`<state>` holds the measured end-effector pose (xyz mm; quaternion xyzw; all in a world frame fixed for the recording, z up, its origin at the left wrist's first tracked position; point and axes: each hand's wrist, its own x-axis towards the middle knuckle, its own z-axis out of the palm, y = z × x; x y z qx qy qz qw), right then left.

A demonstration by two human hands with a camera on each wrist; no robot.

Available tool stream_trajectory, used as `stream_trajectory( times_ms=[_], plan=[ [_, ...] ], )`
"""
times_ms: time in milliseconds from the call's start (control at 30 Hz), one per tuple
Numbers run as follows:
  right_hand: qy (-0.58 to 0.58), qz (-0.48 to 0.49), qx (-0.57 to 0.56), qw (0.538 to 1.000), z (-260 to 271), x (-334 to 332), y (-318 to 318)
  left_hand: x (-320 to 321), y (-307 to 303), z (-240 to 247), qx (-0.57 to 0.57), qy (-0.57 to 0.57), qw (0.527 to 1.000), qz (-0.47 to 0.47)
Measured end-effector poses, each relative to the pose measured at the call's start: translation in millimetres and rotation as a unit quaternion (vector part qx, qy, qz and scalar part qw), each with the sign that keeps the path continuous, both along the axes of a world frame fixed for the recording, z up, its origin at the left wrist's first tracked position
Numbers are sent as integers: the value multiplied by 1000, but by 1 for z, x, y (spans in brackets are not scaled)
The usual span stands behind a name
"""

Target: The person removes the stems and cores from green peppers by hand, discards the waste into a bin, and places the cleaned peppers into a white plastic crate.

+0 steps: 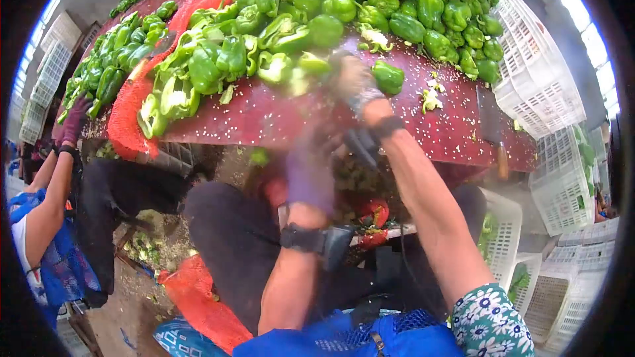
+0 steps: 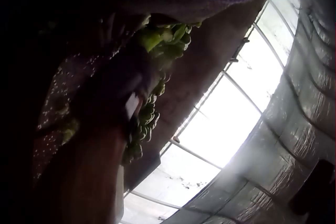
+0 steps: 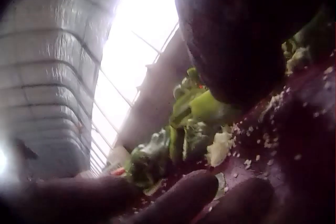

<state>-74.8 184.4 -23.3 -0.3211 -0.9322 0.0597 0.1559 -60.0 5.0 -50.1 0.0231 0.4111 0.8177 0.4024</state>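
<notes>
My right hand (image 1: 357,82), gloved and blurred, reaches over the red tabletop (image 1: 423,135) beside a whole green bell pepper (image 1: 387,78). In the right wrist view its fingers (image 3: 181,198) stretch low over the seed-strewn surface, with no object between them and the dark shape above. My left hand (image 1: 309,172), in a purple glove, is heavily blurred at the table's near edge; I cannot tell whether it holds anything. Split, hollowed peppers (image 1: 175,99) lie piled left of my hands. A heap of whole peppers (image 1: 423,13) spreads behind. A pale seed core (image 1: 432,99) sits to the right.
A cleaver (image 1: 489,119) with a wooden handle lies near the table's right edge. White plastic crates (image 1: 536,73) stand on the right. Red netting (image 1: 132,119) runs along the left, where another person's gloved hand (image 1: 76,116) is beside more peppers.
</notes>
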Motion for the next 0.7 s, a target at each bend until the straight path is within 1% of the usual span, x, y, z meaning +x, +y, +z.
stream_trajectory(
  times_ms=[33,67,100,133,167,200,233,267,300,333,367,400,467,500,533,567,600,633,667,700],
  plan=[
    [94,50,-81,991,7,19,-6,1,0,5,13,-15,1000,0],
    [187,97,-162,964,7,38,-12,-2,-1,9,12,-19,1000,-1],
    [249,161,-225,928,1,55,-17,-8,-3,15,41,-76,995,-39],
    [310,221,-286,879,-5,71,-22,-11,-3,20,69,-133,986,-76],
    [307,217,-291,880,3,86,-34,-11,-4,25,64,-138,985,-77],
    [275,237,-283,888,14,103,-46,-8,-6,29,81,-28,992,-91],
    [244,259,-271,895,26,117,-54,-5,-4,31,102,84,986,-105],
    [245,254,-273,895,34,130,-61,-3,-1,24,100,83,986,-109],
    [208,214,-287,910,41,140,-65,-2,5,13,99,132,981,-106],
    [170,175,-299,923,45,146,-68,2,6,17,100,182,973,-100],
    [190,249,53,948,44,146,-62,13,-4,20,46,445,893,-53],
    [192,247,54,948,45,152,-69,18,-7,25,47,447,892,-55],
    [133,218,34,966,50,166,-92,28,-10,40,80,385,915,-94],
    [120,198,-5,973,53,167,-105,29,-7,38,81,389,913,-98],
    [124,194,-4,973,51,168,-107,29,-2,35,93,306,942,-103],
    [153,186,16,970,46,169,-108,30,0,32,102,220,964,-107],
    [181,178,35,967,40,169,-110,34,0,30,100,223,963,-111],
    [210,159,46,964,34,169,-112,39,-1,31,91,269,954,-100],
    [213,157,45,963,30,171,-112,43,-2,31,83,313,942,-88],
    [221,165,47,960,27,172,-112,43,-2,30,82,315,941,-90]
  ],
)
